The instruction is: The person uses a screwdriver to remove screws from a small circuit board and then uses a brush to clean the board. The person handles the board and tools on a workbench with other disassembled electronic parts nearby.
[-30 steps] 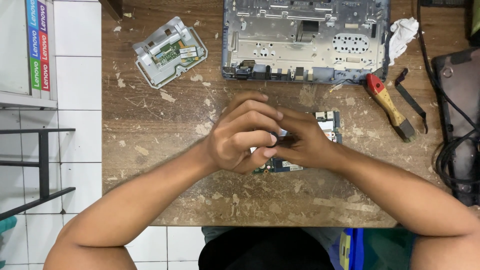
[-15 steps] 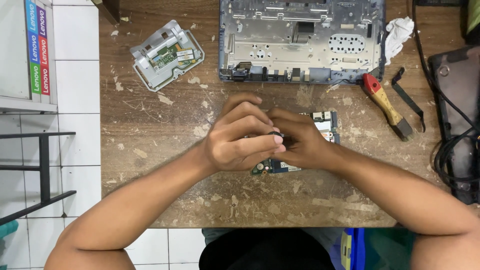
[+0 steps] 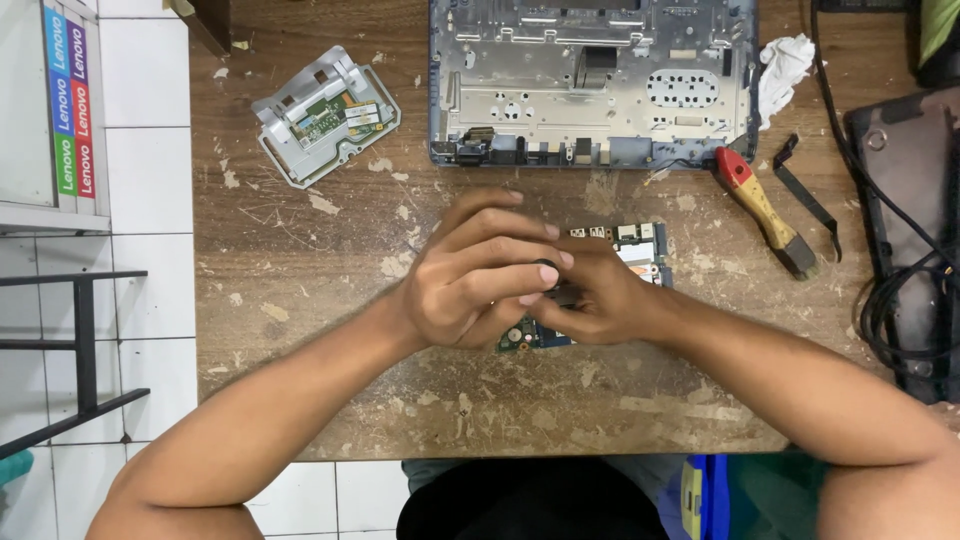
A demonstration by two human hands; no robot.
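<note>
Both hands meet over the circuit board (image 3: 628,250) on the table (image 3: 300,300): the left hand (image 3: 470,280) curls over the right hand (image 3: 590,300), pinching a small dark part (image 3: 547,268), perhaps a screw. The stripped laptop chassis (image 3: 590,80) lies beyond; the board job looks unfinished.

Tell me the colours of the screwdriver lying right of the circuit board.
The screwdriver has a red tip end, a yellow-tan handle and a dark butt; the head view shows it.
</note>
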